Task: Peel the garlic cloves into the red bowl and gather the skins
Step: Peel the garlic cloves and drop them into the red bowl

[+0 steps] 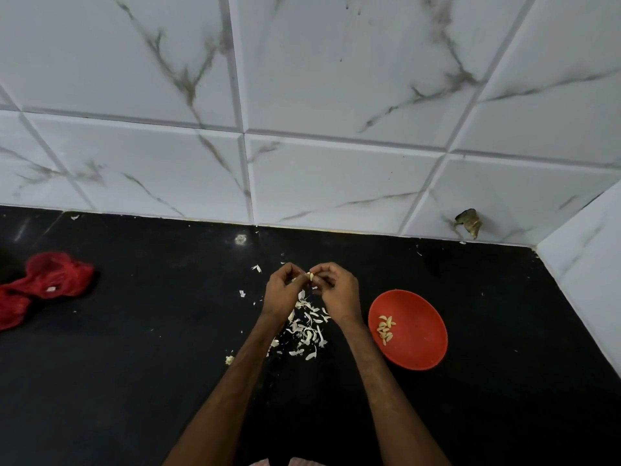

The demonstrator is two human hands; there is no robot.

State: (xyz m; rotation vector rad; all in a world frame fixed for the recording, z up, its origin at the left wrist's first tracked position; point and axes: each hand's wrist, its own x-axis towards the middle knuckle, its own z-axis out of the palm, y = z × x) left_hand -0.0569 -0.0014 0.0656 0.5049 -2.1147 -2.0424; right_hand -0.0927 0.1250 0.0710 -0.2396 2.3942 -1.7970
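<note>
Left hand [283, 288], right hand [337, 291] around clove [312, 276]

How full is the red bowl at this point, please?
Nearly empty: the red bowl holds only a small cluster of peeled cloves near its left side.

Hands: 2, i.e. 1 left hand [282, 288] + 1 right hand [337, 290]. 1 garlic clove [311, 276] pinched btw them. 1 red bowl [421, 346]; peeled cloves [385, 328] inside approx 8, bunched, exact no. can't be told. Loose skins [307, 328] on the 1 counter [151, 364]: 1 pile, too many bits to count, plus several strays. 1 red mesh bag [50, 280]. 1 broken spot [468, 223] in the wall tiles [336, 179].
</note>
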